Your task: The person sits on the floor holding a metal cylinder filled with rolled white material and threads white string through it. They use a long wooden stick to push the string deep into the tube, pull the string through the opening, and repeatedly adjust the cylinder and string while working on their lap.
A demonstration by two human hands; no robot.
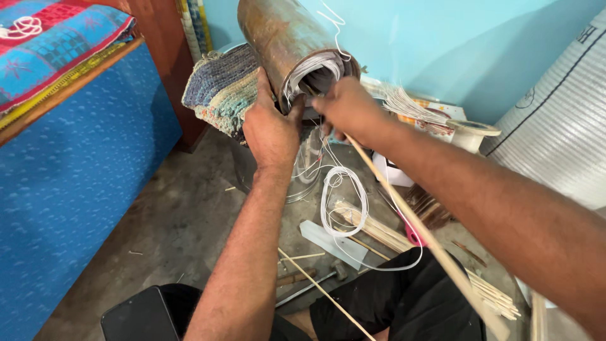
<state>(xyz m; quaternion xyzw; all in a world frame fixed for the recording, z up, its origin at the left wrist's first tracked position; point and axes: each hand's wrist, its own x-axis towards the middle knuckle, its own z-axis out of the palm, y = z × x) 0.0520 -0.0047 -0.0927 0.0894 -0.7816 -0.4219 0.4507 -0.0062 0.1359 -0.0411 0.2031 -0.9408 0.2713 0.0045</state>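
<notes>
We sit low on the floor (pixel 177 221), knees in dark cloth at the bottom of the view. Our left hand (pixel 270 129) wraps the near rim of a rusty metal tube (pixel 278 38), fingers curled round its underside and thumb up the wall; it grips firm, seemingly to steady the tube, which tilts with its open mouth toward us. White cord (pixel 314 66) lines the inside of that mouth in coils.

Our right hand (pixel 346 108) is closed at the mouth, pinched on the upper end of a long thin stick (pixel 416 221). The stick runs from the tube opening down past our right forearm to the lower right. Its tip sits among the coils, as if used to press or feed the cord; we cannot see the tip itself. More cord hangs from the mouth and gathers in a loose loop (pixel 344 202) below the hands, with a tail trailing across our lap.

The floor is bare grey cement, dusty, strewn with split cane strips (pixel 372 230), a flat pale offcut and a dark metal tool (pixel 309 285). A black phone (pixel 140 316) lies by our left knee. Behind the tube sits a knitted pad (pixel 221 88) in blues and greens on a metal pot. To the left, a blue-fronted bench (pixel 76 177) with a patterned cushion. The wall (pixel 429 38) is turquoise; a white ribbed roll (pixel 555 126) leans at right.
</notes>
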